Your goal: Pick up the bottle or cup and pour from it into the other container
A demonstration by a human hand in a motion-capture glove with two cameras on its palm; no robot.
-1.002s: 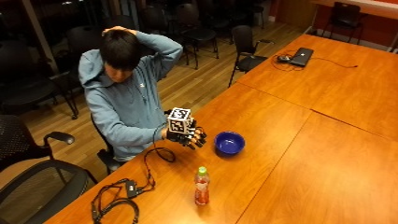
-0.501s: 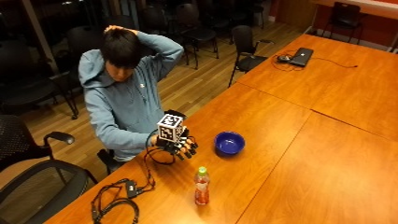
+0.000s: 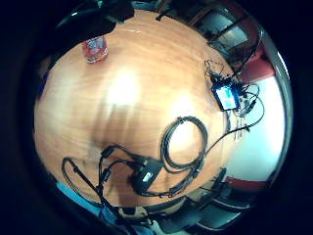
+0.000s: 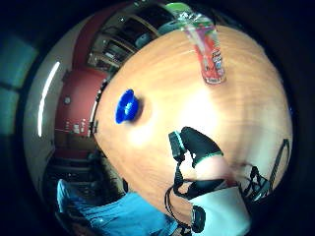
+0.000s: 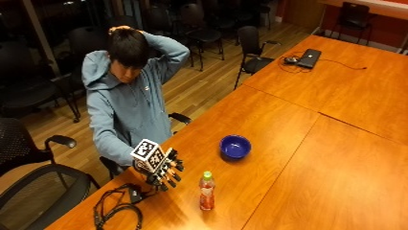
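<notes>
While the bottle stands untouched, handling is a judgement only.
Bottle: upright on the table, green cap, reddish label; likely light, smooth plastic, slippery at the label.
Bowl: blue, beyond the bottle, apart from it.
Right hand: just beside the bottle, fingers spread, holding nothing.
Grip: around the bottle's mid-body, below the cap.

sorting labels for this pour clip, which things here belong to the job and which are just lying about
For the job: bottle, blue bowl, gloved right hand.
Lying about: laptop, office chairs.
</notes>
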